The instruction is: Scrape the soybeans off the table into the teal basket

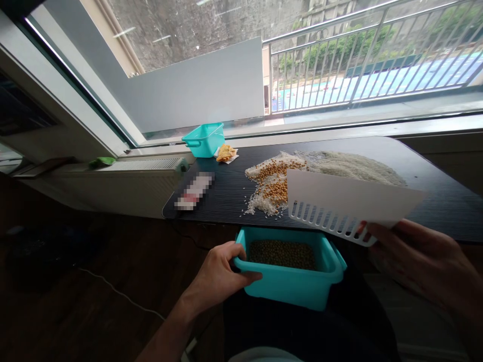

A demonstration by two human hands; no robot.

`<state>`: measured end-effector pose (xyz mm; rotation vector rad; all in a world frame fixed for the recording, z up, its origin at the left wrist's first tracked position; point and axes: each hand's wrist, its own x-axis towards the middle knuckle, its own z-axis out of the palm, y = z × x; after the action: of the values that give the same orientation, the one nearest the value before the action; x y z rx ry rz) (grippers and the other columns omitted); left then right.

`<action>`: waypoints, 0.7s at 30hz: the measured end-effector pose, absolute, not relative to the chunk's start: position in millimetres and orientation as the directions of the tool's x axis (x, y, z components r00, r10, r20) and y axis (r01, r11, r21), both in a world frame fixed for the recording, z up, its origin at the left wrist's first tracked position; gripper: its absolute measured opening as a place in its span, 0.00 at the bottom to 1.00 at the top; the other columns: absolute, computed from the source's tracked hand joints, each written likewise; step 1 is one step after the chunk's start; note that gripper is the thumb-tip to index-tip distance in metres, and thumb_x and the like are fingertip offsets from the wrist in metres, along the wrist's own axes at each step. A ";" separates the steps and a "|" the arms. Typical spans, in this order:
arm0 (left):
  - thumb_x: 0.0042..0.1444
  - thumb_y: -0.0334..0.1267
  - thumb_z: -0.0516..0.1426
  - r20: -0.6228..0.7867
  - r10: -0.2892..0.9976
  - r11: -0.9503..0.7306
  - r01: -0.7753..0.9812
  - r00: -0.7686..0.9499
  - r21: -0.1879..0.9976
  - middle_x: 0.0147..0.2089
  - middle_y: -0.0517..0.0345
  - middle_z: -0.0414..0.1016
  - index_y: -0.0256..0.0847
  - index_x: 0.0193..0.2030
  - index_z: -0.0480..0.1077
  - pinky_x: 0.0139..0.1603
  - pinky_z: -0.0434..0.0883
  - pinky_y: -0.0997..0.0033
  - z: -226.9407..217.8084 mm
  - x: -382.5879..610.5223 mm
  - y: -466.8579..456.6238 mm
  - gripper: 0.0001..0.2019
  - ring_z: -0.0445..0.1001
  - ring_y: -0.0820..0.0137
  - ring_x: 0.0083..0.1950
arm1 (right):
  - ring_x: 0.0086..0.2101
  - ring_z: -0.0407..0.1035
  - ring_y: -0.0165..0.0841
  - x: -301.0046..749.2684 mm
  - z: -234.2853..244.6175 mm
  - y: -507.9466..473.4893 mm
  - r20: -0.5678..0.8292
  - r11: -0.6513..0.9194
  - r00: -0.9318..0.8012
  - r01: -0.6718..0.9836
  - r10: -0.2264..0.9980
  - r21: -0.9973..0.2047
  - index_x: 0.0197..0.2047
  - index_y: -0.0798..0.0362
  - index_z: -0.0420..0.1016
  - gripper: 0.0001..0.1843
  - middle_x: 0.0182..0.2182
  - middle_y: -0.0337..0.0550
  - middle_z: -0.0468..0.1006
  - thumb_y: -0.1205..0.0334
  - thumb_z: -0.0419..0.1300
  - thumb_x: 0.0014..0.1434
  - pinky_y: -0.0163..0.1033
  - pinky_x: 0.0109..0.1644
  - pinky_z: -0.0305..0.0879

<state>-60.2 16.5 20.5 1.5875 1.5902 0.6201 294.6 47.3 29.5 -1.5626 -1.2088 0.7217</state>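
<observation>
My left hand (219, 274) grips the left end of a teal plastic bin (290, 289), thumb over the front wall. Inside the bin lies a layer of small round beans (283, 253), dim in the shade. A white slotted plastic sheet (350, 198), slots along its lower edge, is pinched by its lower right part in my right hand (418, 256). It is tilted above the table edge, right of and above the bin. Behind it on the table spreads a pile of white rice (358, 166), mixed at its left with yellow beans (275, 188). The sheet hides part of the pile.
A second teal bin (207, 141) stands at the back left of the dark table (226, 201). Beside it is a yellow cloth-like item (227, 153). A blurred-out flat object (196, 191) lies near the left edge. A radiator (143, 186) and window flank the table.
</observation>
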 end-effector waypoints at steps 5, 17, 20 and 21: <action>0.45 0.39 0.72 -0.177 0.980 0.088 0.589 0.095 0.803 0.28 0.67 0.64 0.42 0.25 0.65 0.32 0.58 0.72 22.5 -61.7 15.6 0.17 0.63 0.72 0.32 | 0.24 0.73 0.37 272.5 33.8 64.7 0.051 -0.007 0.186 0.297 0.981 -0.955 0.28 0.49 0.88 0.37 0.23 0.45 0.84 0.21 0.76 0.34 0.42 0.29 0.74; 0.45 0.40 0.71 -0.157 0.982 0.068 0.596 0.100 0.800 0.29 0.67 0.63 0.42 0.25 0.65 0.32 0.57 0.71 19.5 -63.4 15.2 0.17 0.62 0.72 0.31 | 0.24 0.72 0.35 270.2 27.9 79.0 0.086 -0.009 0.275 0.325 0.958 -0.946 0.29 0.49 0.85 0.34 0.25 0.43 0.83 0.24 0.73 0.41 0.42 0.30 0.68; 0.45 0.40 0.71 -0.155 0.984 0.068 0.604 0.093 0.794 0.28 0.67 0.63 0.42 0.24 0.64 0.32 0.57 0.71 20.2 -64.4 14.8 0.17 0.62 0.72 0.32 | 0.22 0.71 0.35 262.9 34.3 80.6 0.108 0.026 0.207 0.361 0.972 -0.932 0.26 0.49 0.82 0.36 0.23 0.42 0.81 0.21 0.71 0.40 0.43 0.31 0.68; 0.45 0.40 0.71 -0.155 0.984 0.070 0.606 0.090 0.792 0.28 0.67 0.63 0.42 0.24 0.65 0.32 0.57 0.71 20.5 -64.7 14.7 0.17 0.62 0.72 0.32 | 0.22 0.71 0.35 262.6 35.0 80.2 0.113 0.033 0.195 0.370 0.974 -0.928 0.25 0.48 0.82 0.36 0.22 0.42 0.81 0.20 0.71 0.40 0.43 0.31 0.68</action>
<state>-64.7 14.7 20.5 1.6222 1.6023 0.6395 262.6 80.2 35.0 -1.5103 -1.3393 0.7926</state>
